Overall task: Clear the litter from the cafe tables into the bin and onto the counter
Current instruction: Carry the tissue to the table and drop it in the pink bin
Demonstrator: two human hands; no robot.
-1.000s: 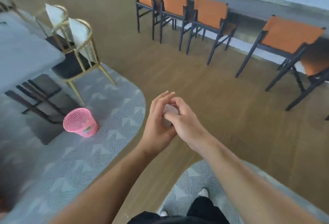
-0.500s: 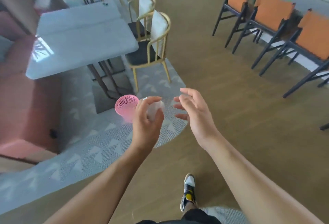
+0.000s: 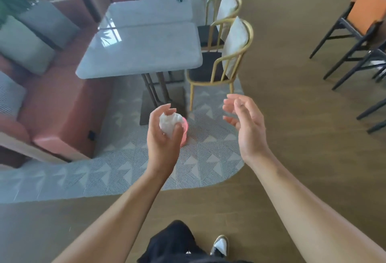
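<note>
Wood-plank flooring (image 3: 292, 116) runs under a cafe seating bay. At the far left a red banquette (image 3: 62, 104) with grey cushions lines the wall, and a pale marble worktop (image 3: 142, 54) stands in front of it on a dark pedestal. Beneath both lies a grey patterned rug (image 3: 188, 168) with a rounded right corner.

Over that rug the left hand (image 3: 160, 139) is raised palm up. Its grip is curled round a crumpled white paper napkin (image 3: 170, 121), with the thumb on the right of the wad and the fingertips hooked over its top. Just behind the thumb a sliver of the pink bin (image 3: 185, 135) shows. It stands on the rug by the foot of the worktop's pedestal, toward the rug's right edge, and the hand hides most of it, the mouth included.

The relation that matters is this: the bin lies beyond and below the napkin, almost straight along the line of the left forearm and a touch to the right. Whether the wad is already over the mouth or short of it cannot be told from this one view. The wad is roughly round, so no axis needs lining up, and a short forward reach and release would likely do.

Right of the bin stand two gold-framed chairs (image 3: 219, 64) with white cushions. The right hand (image 3: 246, 122) hangs below them in the view, apart from the left, its grip wide and holding nothing; it looks farther from the bin than the left. At the far right is an orange-backed chair (image 3: 363, 12).
</note>
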